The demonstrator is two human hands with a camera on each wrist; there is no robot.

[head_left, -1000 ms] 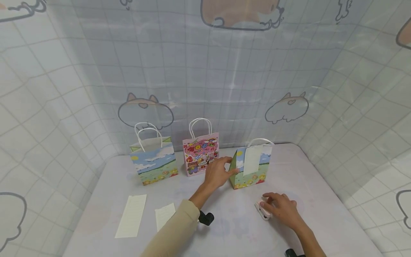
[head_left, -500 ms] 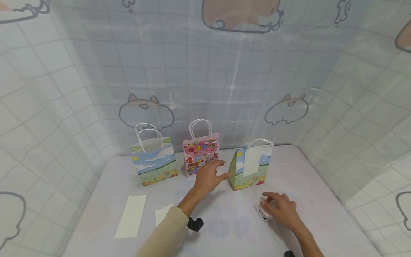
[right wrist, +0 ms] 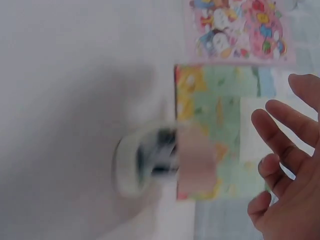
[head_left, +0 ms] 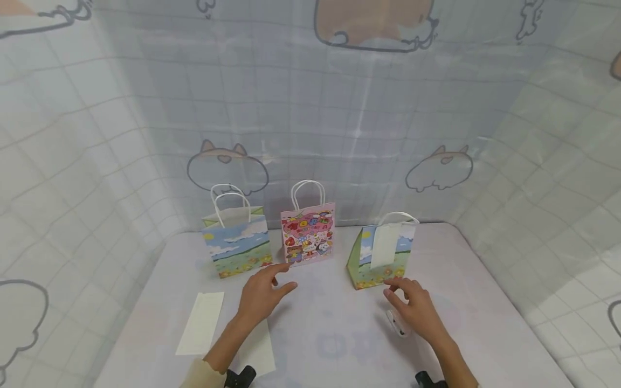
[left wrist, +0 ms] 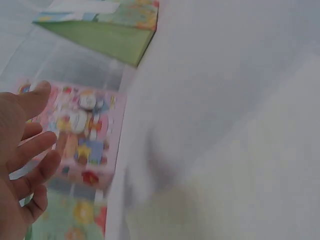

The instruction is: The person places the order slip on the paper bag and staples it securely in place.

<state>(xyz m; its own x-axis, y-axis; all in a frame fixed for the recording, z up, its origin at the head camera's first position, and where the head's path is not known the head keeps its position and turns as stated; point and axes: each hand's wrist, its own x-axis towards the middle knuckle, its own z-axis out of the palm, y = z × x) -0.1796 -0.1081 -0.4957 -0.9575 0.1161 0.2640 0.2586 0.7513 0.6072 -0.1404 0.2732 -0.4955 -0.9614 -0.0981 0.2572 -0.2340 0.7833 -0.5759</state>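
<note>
My left hand [head_left: 259, 295] hovers with relaxed fingers over the far end of a paper strip [head_left: 258, 353], in front of the pink cartoon bag [head_left: 308, 237]. In the left wrist view, nothing is between its fingers. Just beyond a small pink and white stapler [head_left: 399, 323] on the table is my right hand [head_left: 416, 308], thumb and fingers spread and holding nothing. The right wrist view shows the stapler [right wrist: 165, 160] blurred and apart from the fingers. A landscape-print paper bag [head_left: 375, 258] stands behind that hand, a white paper strip [head_left: 384, 247] on its front.
Another landscape-print bag [head_left: 240, 242] with white handles stands at the back left. A second loose paper strip [head_left: 200, 323] lies at the front left of the table [head_left: 335, 318]. Patterned sheeting [head_left: 339, 118] rises behind and on both sides.
My left hand has left the right-hand bag's side and moved left and nearer, over the paper strip. My right hand has lifted off the stapler and shifted slightly forward.
</note>
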